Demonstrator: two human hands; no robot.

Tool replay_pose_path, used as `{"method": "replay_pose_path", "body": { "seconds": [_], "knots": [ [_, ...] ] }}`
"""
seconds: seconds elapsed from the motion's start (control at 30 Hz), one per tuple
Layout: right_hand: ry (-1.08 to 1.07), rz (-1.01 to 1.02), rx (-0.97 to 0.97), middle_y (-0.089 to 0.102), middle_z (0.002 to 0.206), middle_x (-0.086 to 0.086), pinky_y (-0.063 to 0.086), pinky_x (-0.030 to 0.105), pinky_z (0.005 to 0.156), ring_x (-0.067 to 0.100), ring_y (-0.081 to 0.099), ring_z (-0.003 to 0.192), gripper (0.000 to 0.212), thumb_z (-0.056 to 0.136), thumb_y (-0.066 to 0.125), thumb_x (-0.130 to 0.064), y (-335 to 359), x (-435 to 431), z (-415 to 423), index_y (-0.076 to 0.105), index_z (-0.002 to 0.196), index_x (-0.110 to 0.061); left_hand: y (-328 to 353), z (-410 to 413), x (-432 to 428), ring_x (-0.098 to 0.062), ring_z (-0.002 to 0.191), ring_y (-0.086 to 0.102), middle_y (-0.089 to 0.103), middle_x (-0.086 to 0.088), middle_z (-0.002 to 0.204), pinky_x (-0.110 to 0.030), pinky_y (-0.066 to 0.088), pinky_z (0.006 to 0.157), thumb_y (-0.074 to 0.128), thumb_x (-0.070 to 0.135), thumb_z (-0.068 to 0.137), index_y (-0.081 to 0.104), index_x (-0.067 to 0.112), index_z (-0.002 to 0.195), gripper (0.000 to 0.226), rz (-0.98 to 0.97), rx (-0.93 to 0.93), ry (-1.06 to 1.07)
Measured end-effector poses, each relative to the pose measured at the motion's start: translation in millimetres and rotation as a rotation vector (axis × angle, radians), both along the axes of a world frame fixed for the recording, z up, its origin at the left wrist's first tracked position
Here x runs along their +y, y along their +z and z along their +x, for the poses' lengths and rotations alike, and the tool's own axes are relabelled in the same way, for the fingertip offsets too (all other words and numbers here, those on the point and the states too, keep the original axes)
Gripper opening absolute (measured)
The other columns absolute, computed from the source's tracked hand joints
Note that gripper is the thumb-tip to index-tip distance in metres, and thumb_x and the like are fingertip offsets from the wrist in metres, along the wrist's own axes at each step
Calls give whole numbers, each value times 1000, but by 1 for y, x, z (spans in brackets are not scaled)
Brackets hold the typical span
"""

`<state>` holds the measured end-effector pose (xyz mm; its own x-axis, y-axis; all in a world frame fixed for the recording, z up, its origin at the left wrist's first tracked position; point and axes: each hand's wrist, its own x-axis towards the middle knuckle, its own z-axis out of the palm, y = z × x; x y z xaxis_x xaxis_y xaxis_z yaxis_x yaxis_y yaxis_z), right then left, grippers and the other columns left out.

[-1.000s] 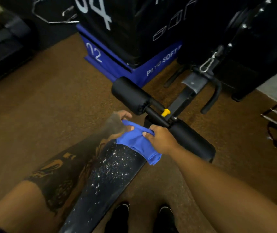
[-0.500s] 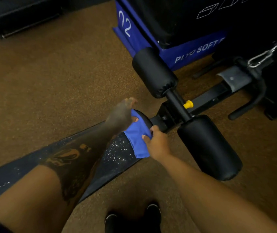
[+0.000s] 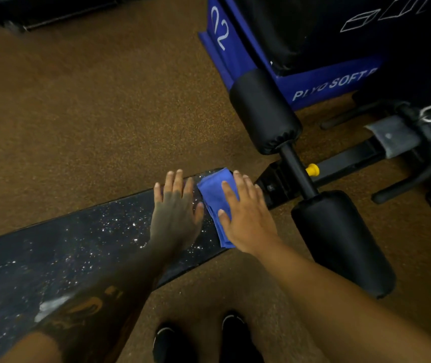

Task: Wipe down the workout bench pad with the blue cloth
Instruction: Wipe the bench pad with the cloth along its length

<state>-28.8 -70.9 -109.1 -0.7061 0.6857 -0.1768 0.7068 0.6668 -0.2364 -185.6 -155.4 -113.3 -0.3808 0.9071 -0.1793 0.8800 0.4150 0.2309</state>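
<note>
The black bench pad, speckled with droplets, runs from the lower left to the middle of the view. A folded blue cloth lies across its far end. My right hand lies flat on the cloth, fingers spread, pressing it onto the pad. My left hand rests flat on the pad just left of the cloth, its thumb touching the cloth's edge and its fingers apart.
Two black foam rollers on a bar with a yellow pin stand just beyond the pad's end. A blue plyo box sits behind them. Brown speckled floor surrounds the bench; my shoes are below.
Both hands held the cloth up and were folding it over the pad's end. Now the cloth lies on the pad with both hands laid flat.
</note>
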Motion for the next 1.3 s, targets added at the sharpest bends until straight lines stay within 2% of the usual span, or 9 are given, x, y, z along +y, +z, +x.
{"method": "replay_pose_path", "body": {
  "seconds": [0.1, 0.2, 0.3, 0.4, 0.53, 0.73, 1.07, 1.23, 1.3],
  "knots": [
    [114, -32, -59, -9, 163, 11, 4, 48, 121, 29, -10, 149, 74, 96, 34, -52, -12, 5, -12, 2, 154, -20, -14, 5, -21, -30, 152, -14, -9, -16, 165, -52, -5, 121, 21, 54, 96, 4, 13, 156, 74, -99, 7, 54],
    [130, -61, -138, -16, 162, 10, 1, 50, 121, 28, -20, 147, 79, 96, 32, -57, -32, 4, -15, -10, 153, -22, -29, 7, -32, -29, 151, -18, -14, -16, 164, -53, -7, 121, 16, 58, 94, -5, 13, 155, 78, -126, 32, 81],
    [106, -35, -110, -14, 162, 12, 2, 51, 121, 28, -19, 147, 76, 97, 32, -51, -44, 3, -16, -9, 153, -21, -42, 5, -40, -30, 151, -17, -15, -16, 164, -54, -4, 123, 13, 57, 94, -10, 13, 154, 78, -142, 50, 115],
    [83, -4, -80, -12, 162, 13, 3, 50, 121, 29, -16, 148, 70, 98, 30, -45, -50, 14, -28, -5, 154, -20, -50, 3, -43, -30, 151, -17, -15, -16, 164, -54, -5, 123, 7, 58, 94, -9, 13, 154, 77, -115, 47, 135],
    [44, -9, -74, -12, 162, 13, 0, 47, 121, 29, -14, 149, 68, 99, 30, -41, -55, 29, -45, -3, 154, -18, -55, 3, -45, -29, 151, -17, -14, -15, 164, -53, -5, 123, 13, 57, 95, -9, 13, 154, 77, -116, 46, 130],
    [36, -33, -83, -17, 162, 9, 0, 45, 121, 24, -21, 147, 65, 100, 22, -41, -49, -19, 1, -6, 154, -17, -58, 4, -47, -29, 152, -14, -13, -15, 164, -53, -4, 123, 17, 58, 95, -4, 14, 155, 77, -86, 35, 133],
    [-77, -7, -67, -11, 162, 14, 5, 48, 121, 29, -12, 149, 66, 98, 31, -34, -57, 18, -50, 3, 154, -14, -57, 1, -46, -29, 151, -18, -17, -14, 164, -52, -5, 123, 16, 58, 95, -10, 16, 154, 77, -109, 49, 123],
    [175, -13, -90, -18, 161, 10, -1, 45, 121, 26, -23, 147, 68, 100, 29, -37, -47, -30, 1, -9, 153, -20, -59, 2, -47, -29, 152, -14, -12, -15, 164, -52, -4, 122, 21, 57, 96, -4, 15, 155, 77, -76, 32, 128],
    [206, 8, -100, -15, 162, 9, 2, 46, 122, 25, -19, 148, 65, 100, 28, -36, -51, -11, 2, -6, 153, -20, -58, 1, -47, -28, 151, -15, -13, -14, 164, -51, -4, 123, 20, 58, 95, -5, 15, 155, 77, -80, 16, 130]
  ]
}}
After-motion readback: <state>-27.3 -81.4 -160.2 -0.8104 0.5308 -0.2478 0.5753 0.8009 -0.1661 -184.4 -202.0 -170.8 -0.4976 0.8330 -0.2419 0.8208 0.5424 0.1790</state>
